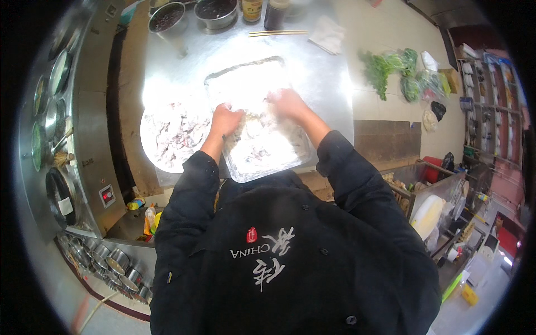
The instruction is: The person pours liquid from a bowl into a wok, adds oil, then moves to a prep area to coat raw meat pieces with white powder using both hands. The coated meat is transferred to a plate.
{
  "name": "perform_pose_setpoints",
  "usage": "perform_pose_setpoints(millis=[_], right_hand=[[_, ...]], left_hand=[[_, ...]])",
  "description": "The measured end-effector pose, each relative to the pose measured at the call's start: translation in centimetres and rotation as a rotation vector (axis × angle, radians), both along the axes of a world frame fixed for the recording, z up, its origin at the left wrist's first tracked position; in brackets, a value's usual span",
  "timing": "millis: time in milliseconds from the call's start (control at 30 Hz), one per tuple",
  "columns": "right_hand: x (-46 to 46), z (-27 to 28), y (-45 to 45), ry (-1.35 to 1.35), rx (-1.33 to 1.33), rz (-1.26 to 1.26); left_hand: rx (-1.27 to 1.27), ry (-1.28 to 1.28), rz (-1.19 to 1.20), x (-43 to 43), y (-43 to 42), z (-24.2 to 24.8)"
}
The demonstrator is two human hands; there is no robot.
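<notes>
A rectangular metal tray [244, 175] lies on the stainless steel table in front of me, its middle washed out by glare. Whitish powder and coated pieces [259, 153] lie in it. My left hand [227, 120] is over the tray's left side with curled fingers, and my right hand [288, 103] is over its right part, slightly blurred. Glare hides the fingertips of both, so whether they hold a piece cannot be told. Left of the tray, close to my left forearm, a round white plate [147, 150] bears a heap of pale, powder-coated pieces [178, 130], perhaps meat.
Wooden chopsticks [278, 33] and a white cloth [327, 35] lie at the table's far side, near two metal containers [167, 19] [215, 12] and jars [251, 9]. Leafy greens [377, 71] lie on the floor to the right. A steel counter [94, 125] stands at left.
</notes>
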State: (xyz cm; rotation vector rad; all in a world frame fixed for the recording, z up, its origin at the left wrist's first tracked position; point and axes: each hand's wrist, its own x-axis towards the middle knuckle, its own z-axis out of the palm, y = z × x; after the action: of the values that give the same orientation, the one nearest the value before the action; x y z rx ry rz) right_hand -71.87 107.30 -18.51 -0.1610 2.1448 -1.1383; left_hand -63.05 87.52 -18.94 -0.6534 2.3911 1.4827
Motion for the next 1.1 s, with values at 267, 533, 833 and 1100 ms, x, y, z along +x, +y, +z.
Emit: perform_pose_setpoints(millis=[267, 533, 833, 1100], right_hand=[[4.1, -0.6, 0.3, -0.095, -0.060, 0.000], [3.7, 2.9, 0.1, -0.081, -0.107, -0.117], [3.8, -1.7, 2.8, 0.166, 0.096, 0.121], [8.5, -1.2, 1.0, 0.242, -0.030, -0.023]], left_hand=[[0.295, -0.145, -0.024, 2.1, 2.9, -1.7], [0.435, -0.069, -0.040, 2.2, 2.1, 0.8], [-0.249, -0.049, -0.198, 3.6, 2.9, 1.5], [-0.440, 0.022, -0.047, 5.3, 7.3, 1.6]])
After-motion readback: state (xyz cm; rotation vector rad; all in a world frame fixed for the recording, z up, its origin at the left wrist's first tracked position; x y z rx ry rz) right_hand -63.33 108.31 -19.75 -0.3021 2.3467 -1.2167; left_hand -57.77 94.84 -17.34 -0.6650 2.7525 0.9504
